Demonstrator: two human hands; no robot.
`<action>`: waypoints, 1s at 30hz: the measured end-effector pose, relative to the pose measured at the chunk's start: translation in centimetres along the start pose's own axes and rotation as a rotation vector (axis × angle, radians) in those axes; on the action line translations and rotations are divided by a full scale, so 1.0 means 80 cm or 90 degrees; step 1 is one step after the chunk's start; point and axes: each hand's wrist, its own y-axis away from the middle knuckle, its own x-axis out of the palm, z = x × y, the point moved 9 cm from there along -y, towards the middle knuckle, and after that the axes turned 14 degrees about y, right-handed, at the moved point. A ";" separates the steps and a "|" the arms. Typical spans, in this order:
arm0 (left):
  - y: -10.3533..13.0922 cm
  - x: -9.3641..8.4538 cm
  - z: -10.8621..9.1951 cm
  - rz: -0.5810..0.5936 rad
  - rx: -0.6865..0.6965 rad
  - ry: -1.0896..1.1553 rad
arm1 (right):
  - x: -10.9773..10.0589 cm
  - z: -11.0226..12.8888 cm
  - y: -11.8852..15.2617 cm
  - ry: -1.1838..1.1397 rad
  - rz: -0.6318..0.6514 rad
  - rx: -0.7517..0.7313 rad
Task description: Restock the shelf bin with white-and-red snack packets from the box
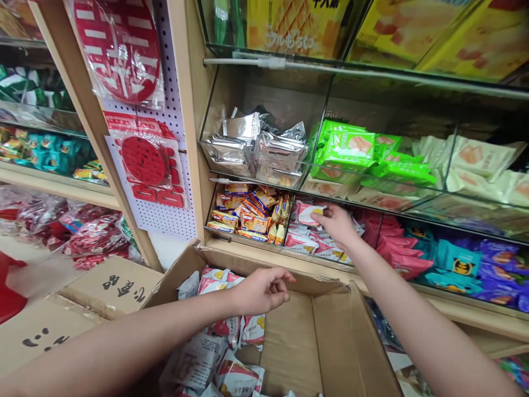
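My right hand (336, 222) reaches into a low shelf compartment and grips a pink-and-white snack packet (306, 213) by its edge. More packets of the same kind (301, 243) lie beneath it in that compartment. Over the open cardboard box (291, 336), my left hand (264, 289) hovers with its fingers loosely curled and slightly apart, and nothing shows in them. Inside the box, matching pink-and-white packets (239, 375) are heaped along the left side, while bare cardboard shows on the right.
Orange snack packets (252, 215) fill the compartment to the left; pink packets (400, 248) and teal ones (458, 264) lie to the right. Above are silver packets (281, 146) and green packets (347, 146) behind clear fronts. A closed carton (111, 284) stands left of the box.
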 end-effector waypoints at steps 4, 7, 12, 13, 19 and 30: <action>0.007 0.002 0.009 0.038 -0.012 -0.117 | 0.023 0.008 -0.018 0.116 -0.020 -0.042; 0.013 0.008 0.013 0.100 -0.005 -0.216 | 0.023 0.015 -0.012 0.237 -0.056 -0.073; 0.019 0.023 0.012 0.199 0.017 -0.368 | 0.031 0.017 -0.006 0.355 -0.030 -0.115; 0.020 0.026 0.013 0.217 0.010 -0.387 | 0.031 0.017 -0.006 0.359 -0.029 -0.115; 0.034 0.042 0.050 0.335 -0.067 -0.528 | 0.026 0.021 0.006 0.410 -0.058 -0.126; 0.038 0.044 0.095 0.305 -0.111 -0.584 | 0.036 0.133 0.164 0.291 -0.055 -0.546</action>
